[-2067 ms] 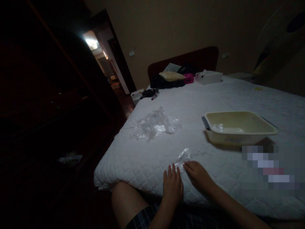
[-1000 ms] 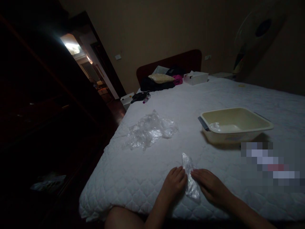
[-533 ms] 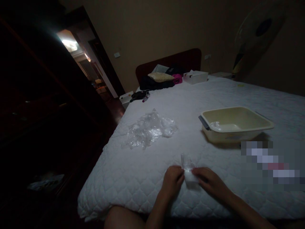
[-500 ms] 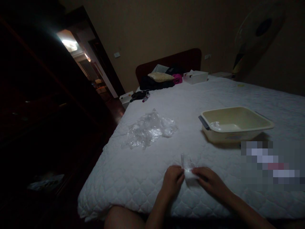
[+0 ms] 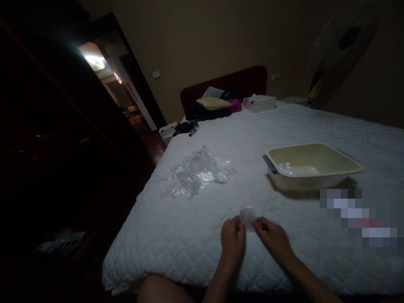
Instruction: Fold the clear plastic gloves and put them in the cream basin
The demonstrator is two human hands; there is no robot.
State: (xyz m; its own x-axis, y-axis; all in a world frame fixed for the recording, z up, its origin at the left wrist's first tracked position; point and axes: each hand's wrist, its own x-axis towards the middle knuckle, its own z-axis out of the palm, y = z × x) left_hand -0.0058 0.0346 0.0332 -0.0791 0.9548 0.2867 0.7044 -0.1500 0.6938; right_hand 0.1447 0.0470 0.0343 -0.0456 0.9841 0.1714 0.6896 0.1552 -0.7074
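Note:
A small folded piece of clear plastic [image 5: 247, 216] lies on the white quilted bed [image 5: 284, 126] near its front edge. My left hand [image 5: 232, 240] pinches its left side with curled fingers. My right hand [image 5: 274, 239] pinches its right side. Both hands rest on the mattress. A loose pile of clear plastic pieces [image 5: 197, 171] lies further back to the left. A cream plastic basin [image 5: 312, 165] stands to the right with one clear piece inside it.
At the head of the bed lie dark clothes, a pale cushion [image 5: 213, 103], a pink cloth and a white box [image 5: 259, 102]. A fan [image 5: 342, 46] stands at the back right. A lit doorway [image 5: 101, 67] opens at the left; dark floor lies beside the bed.
The long plastic piece between my hands has been folded down into a small square. Both hands stayed together at the bed's front edge, shifting slightly forward.

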